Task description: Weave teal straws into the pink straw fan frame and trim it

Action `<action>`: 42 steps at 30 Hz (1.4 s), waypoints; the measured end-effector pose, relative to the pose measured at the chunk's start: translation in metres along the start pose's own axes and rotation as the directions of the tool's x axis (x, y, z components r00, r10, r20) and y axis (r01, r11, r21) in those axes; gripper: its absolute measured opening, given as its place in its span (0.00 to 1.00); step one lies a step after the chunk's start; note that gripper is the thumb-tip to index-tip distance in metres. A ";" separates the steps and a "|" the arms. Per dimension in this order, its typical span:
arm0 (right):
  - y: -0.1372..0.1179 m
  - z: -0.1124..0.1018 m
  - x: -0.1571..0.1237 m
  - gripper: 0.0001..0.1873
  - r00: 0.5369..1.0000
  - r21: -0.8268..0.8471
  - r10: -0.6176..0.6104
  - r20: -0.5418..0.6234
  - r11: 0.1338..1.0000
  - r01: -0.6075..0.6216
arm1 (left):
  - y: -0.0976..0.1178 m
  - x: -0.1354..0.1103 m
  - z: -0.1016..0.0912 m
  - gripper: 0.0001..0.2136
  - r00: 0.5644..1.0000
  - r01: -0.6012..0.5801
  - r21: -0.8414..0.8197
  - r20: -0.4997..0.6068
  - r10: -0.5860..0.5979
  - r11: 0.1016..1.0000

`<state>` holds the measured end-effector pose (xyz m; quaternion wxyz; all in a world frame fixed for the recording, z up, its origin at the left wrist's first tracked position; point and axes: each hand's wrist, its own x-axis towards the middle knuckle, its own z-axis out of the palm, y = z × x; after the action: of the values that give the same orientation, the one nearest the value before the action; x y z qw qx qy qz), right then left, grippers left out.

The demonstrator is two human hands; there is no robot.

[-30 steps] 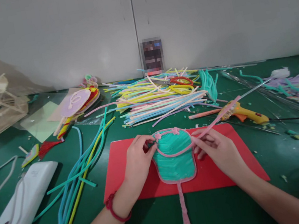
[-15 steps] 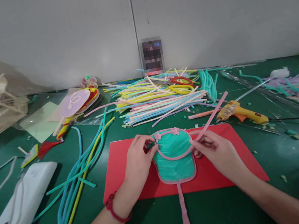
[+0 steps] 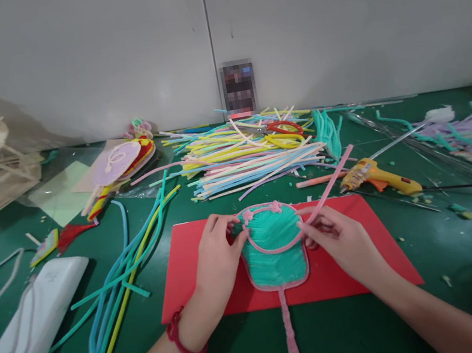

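Observation:
A teal fan-shaped craft (image 3: 274, 267) with a pink outline and pink handle (image 3: 289, 331) lies across a red board (image 3: 188, 270). Two small pink flowers (image 3: 275, 207) sit along its top edge. Over the teal face a pink pipe cleaner (image 3: 276, 250) bends in a downward curve. My left hand (image 3: 223, 245) pinches its left end at the fan's left edge. At the right edge my right hand (image 3: 330, 233) grips the same strip between thumb and fingers, and its loose end sticks out up and to the right.
Behind the board lies a pile of coloured pipe cleaners (image 3: 256, 161) with scissors (image 3: 286, 134) on top. A yellow glue gun (image 3: 394, 179) rests at right. At left are loose strips (image 3: 131, 268), a white power strip (image 3: 46, 319) and a finished lilac fan (image 3: 117, 162).
Both hands keep their hold, and the pink curve on the fan looks nearly the same. The strip's free end has dipped slightly leftward; the whole view has shifted a little.

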<state>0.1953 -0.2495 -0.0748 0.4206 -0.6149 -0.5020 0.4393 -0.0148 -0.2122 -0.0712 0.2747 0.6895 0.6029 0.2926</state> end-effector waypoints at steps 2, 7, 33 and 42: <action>0.000 0.000 0.000 0.14 1.000 0.002 0.006 0.005 1.000 -0.006 | 0.000 -0.001 0.000 0.03 1.000 -0.019 0.017 0.006 0.019 1.000; 0.001 0.000 0.000 0.14 1.000 0.000 0.018 0.009 1.000 -0.018 | -0.001 -0.002 -0.001 0.02 0.998 -0.054 0.005 0.012 0.054 0.999; 0.002 0.000 0.002 0.14 0.999 -0.043 -0.026 0.020 0.999 0.027 | -0.002 0.002 0.001 0.06 0.994 -0.107 0.039 0.040 0.105 0.994; -0.001 0.001 0.002 0.14 0.998 -0.163 -0.051 -0.032 0.986 0.045 | -0.003 0.004 0.001 0.02 0.989 -0.135 0.002 0.066 0.135 0.991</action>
<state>0.1943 -0.2472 -0.0744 0.3886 -0.6428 -0.5430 0.3755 -0.0155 -0.2080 -0.0739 0.2717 0.7390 0.5464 0.2856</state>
